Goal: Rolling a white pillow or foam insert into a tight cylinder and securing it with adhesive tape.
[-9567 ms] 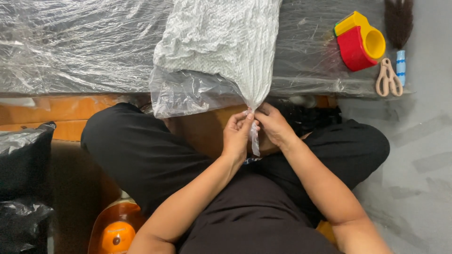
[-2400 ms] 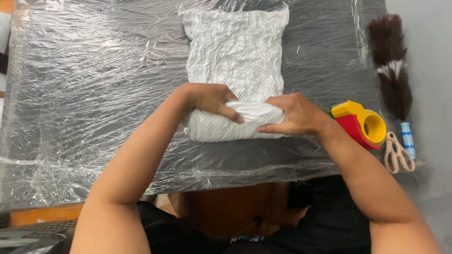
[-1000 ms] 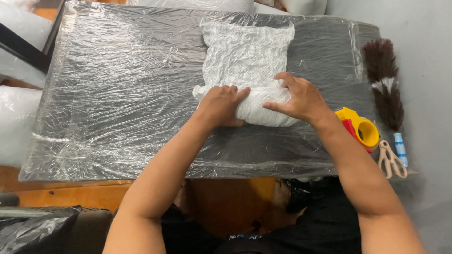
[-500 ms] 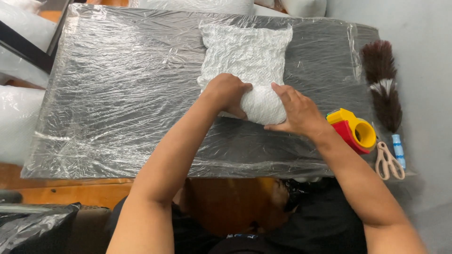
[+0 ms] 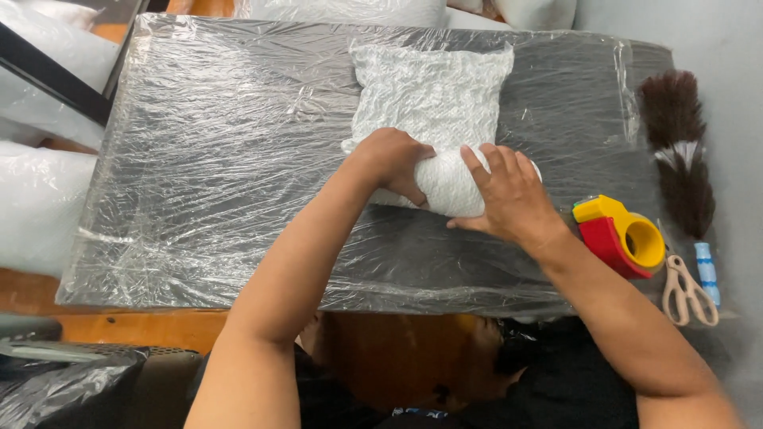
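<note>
Crinkled white fabric roll, plastic-wrapped table

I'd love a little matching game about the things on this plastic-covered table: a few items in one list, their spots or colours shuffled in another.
Things:
1. white crinkled bag
2. tape dispenser
3. scissors
4. feather duster

Descriptions:
A. dark brown, along the table's right edge
B. partly rolled up under both hands
C. red and yellow, just right of the right hand
D. beige handles, at the near right corner

Pairs: 1-B, 2-C, 3-D, 4-A
</note>
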